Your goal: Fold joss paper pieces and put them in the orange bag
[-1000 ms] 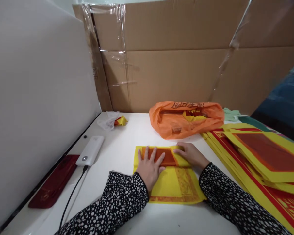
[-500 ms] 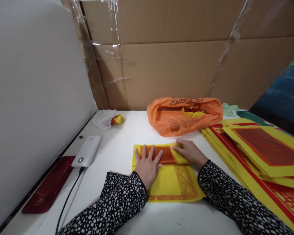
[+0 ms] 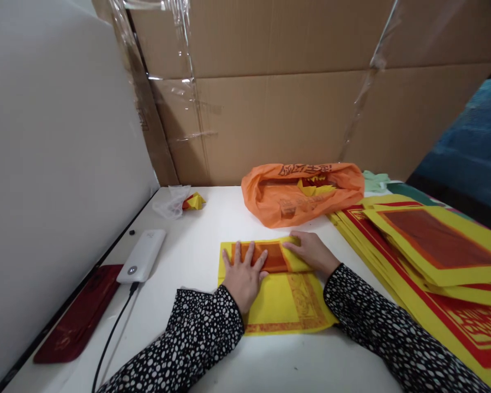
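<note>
A yellow paper sheet point(image 3: 276, 305) with reddish print lies on the white table, its far part folded over and showing a dark orange rectangle. My left hand point(image 3: 244, 275) rests flat on the fold with its fingers spread. At the folded sheet's right end, my right hand point(image 3: 313, 252) holds the paper's edge between thumb and fingers; the fingers are partly hidden behind the paper.
An orange plastic bag point(image 3: 270, 204) with folded yellow paper in it stands behind the sheet. Stacked yellow and red papers point(image 3: 445, 245) lie at the right. A white power bank point(image 3: 142, 256) with a cable and a dark red phone point(image 3: 79, 314) are at the left.
The whole view has shifted slightly. Both hands keep nearly the same places on the folded sheet.
</note>
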The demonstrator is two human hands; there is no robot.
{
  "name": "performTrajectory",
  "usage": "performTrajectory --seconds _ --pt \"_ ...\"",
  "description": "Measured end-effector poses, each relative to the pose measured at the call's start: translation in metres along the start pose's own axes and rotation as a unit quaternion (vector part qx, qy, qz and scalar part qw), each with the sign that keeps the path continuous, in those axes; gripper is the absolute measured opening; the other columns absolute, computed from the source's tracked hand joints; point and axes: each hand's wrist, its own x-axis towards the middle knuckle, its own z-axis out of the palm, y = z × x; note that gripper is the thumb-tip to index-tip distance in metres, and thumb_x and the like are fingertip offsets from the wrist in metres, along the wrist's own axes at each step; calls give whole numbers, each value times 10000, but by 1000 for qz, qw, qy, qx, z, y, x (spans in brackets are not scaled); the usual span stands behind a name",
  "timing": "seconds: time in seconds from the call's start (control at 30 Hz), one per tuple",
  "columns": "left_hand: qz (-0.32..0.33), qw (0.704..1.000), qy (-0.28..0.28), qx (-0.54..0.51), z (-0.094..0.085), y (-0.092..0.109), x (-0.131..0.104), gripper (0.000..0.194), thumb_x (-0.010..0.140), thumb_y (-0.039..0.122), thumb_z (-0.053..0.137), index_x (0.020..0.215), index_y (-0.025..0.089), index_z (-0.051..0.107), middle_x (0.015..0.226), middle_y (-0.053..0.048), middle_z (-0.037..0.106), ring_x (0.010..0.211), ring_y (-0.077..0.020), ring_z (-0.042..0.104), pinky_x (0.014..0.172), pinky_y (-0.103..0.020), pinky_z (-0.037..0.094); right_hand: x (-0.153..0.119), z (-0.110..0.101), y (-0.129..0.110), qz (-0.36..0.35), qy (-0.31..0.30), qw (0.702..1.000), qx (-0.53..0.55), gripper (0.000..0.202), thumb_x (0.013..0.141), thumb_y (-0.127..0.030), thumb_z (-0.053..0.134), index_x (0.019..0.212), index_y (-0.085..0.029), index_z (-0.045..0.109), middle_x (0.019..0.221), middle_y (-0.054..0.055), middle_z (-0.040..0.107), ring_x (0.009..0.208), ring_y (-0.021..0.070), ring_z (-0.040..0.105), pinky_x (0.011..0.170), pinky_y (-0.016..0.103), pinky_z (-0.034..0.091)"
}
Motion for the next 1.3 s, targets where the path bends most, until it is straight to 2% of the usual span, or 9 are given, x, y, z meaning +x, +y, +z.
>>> performTrajectory --seconds 0.17,0.27,0.37,0.47,0.6,0.73,0.87,1.1,1.3 --pt "3 1000 6 8 -1 0 0 534 963 520 384 1470 352 356 1548 -83 342 1401 -462 235 1020 -782 175 -27 -2 -30 -118 88 986 -83 380 947 -292 448 1270 -127 561 1299 172 567 1234 304 483 1041 463 369" --pt "17 1000 -14 19 -5 2 -1 638 916 557 469 1483 292 345 1557 -122 310 1404 -485 207 1010 -793 171 -58 18 -52 -217 -36 972 -79 478 966 -382 463 1401 -185 470 1485 118 426 1395 276 325 1127 474 298" --pt "24 999 -14 22 -6 1 -2 748 867 598 527 1495 250 317 1562 -151 284 1408 -495 181 1007 -800 152 -84 37 -61 -171 -116 974 -94 780 890 -564 540 1506 -150 301 1569 156 254 1455 348 154 1150 569 202" --pt "45 999 -7 6 -3 -9 -4 823 830 659 534 1503 256 284 1566 -168 264 1419 -490 152 1012 -790 151 -100 38 -59 -109 -131 980 -102 844 855 -623 549 1523 -195 262 1590 134 182 1461 393 22 1139 639 121" --pt "170 985 -31 -30 0 -44 -10 632 925 577 443 1490 358 261 1595 -77 218 1458 -388 133 1099 -654 213 -114 25 -48 -30 -111 987 -115 839 843 -599 588 1518 -205 281 1599 137 121 1464 376 28 1158 578 155" --pt "222 973 -36 -60 -8 -81 -13 474 997 428 369 1465 360 338 1575 -41 272 1453 -302 222 1131 -513 295 -122 11 -37 10 -114 986 -120 815 887 -581 531 1526 -164 244 1589 165 125 1469 314 102 1177 497 187" --pt "242 967 -54 -53 -15 -96 -16 504 999 464 331 1480 314 324 1575 -69 258 1449 -284 240 1140 -460 295 -117 8 -47 16 -99 986 -130 818 869 -589 554 1491 -107 335 1564 207 195 1460 347 132 1174 527 166" --pt "235 971 -46 -6 -11 -95 -23 670 916 648 373 1494 326 267 1587 -95 213 1459 -310 197 1151 -491 216 -97 39 -92 -125 -103 984 -69 756 912 -602 450 1524 -203 256 1592 64 170 1472 309 105 1179 557 111" --pt "257 965 -36 -41 -17 -108 -6 432 992 458 374 1408 374 450 1516 -38 403 1385 -242 387 1093 -395 367 -100 32 -70 -53 -154 983 -84 759 885 -593 512 1522 -273 251 1593 51 158 1462 383 68 1113 681 97"
